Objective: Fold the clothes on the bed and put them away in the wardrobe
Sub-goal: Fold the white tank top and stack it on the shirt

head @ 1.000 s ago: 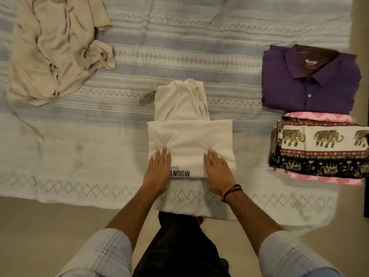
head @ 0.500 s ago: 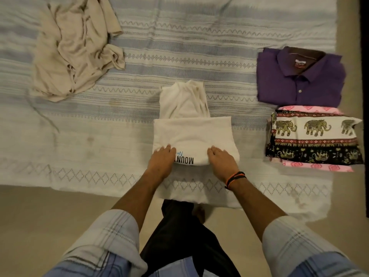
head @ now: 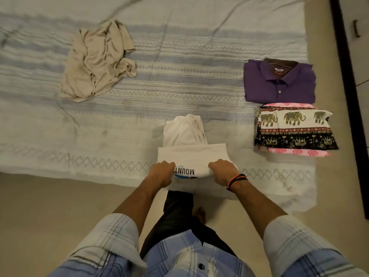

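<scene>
Home bedroom; bed [head: 179, 80], clothes [head: 279, 80], wardrobe [head: 355, 31].

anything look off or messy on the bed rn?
One thing: the crumpled beige garment lies unfolded at the bed's far left, unlike the folded purple collared shirt and elephant-print cloth on the right. Both hands grip the half-folded white printed T-shirt.

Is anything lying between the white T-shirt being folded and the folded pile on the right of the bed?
Nothing visible. Both hands, left hand and right hand, grip the white T-shirt; only bare bedsheet separates it from the elephant-print cloth.
</scene>
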